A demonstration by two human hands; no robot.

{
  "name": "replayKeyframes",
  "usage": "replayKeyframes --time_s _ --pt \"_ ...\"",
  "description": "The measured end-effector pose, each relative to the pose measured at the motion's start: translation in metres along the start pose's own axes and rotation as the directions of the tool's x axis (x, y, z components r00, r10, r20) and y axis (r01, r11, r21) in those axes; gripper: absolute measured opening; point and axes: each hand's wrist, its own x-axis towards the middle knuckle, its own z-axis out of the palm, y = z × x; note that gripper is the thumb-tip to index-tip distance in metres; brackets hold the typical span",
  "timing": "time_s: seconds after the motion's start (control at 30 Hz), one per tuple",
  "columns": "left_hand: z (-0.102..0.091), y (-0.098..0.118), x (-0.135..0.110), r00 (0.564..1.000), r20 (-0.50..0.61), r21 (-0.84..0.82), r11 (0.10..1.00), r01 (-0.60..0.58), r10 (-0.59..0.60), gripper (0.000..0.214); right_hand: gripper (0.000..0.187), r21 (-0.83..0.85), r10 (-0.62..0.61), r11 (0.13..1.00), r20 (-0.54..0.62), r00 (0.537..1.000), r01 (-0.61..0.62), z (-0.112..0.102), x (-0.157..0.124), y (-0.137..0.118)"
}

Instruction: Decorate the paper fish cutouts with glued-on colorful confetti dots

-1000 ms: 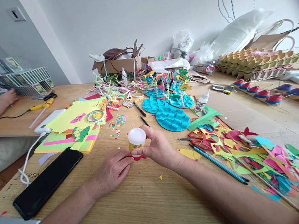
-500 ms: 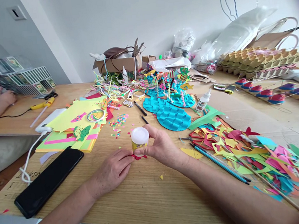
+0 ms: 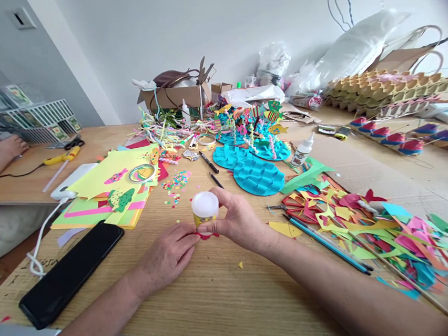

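My right hand (image 3: 239, 222) is wrapped round a short yellow-labelled cylinder with a white end (image 3: 205, 205), held upright between thumb and fingers; its exact kind does not show. Beneath it, a small red paper piece (image 3: 207, 236) shows only at its edges. The fingertips of my left hand (image 3: 174, 251) are pressed together on that paper's left side, next to the cylinder. A yellow paper fish (image 3: 285, 229) lies to the right of my right hand. Beyond the cylinder are a black pen (image 3: 209, 162) and loose confetti dots (image 3: 178, 181).
At left lie a black phone (image 3: 71, 272) and coloured paper sheets (image 3: 93, 175). Scissors (image 3: 286, 204), pencils (image 3: 326, 242) and paper scraps (image 3: 372, 222) spread at right. Behind stand blue paper bases (image 3: 259, 178) and a glue bottle (image 3: 304, 151). Another person's hands (image 3: 6, 149) work far left.
The view has shifted slightly, so everything sits a little further left. Both hands keep their places on the cylinder and the red paper; the cylinder seems hardly moved.
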Motion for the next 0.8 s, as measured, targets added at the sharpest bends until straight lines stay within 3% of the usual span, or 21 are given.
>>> replayKeyframes --time_s 0.4,0.8 --pt "0.000 0.000 0.000 1.000 -0.015 0.012 1.000 -0.017 0.018 0.024 0.030 0.013 0.006 1.000 -0.014 1.000 -0.005 0.001 0.001 0.000" --pt "0.001 -0.001 0.000 0.999 -0.037 0.020 0.999 -0.032 0.032 0.022 0.037 0.081 0.029 0.997 -0.116 0.993 -0.020 0.007 0.008 0.011"
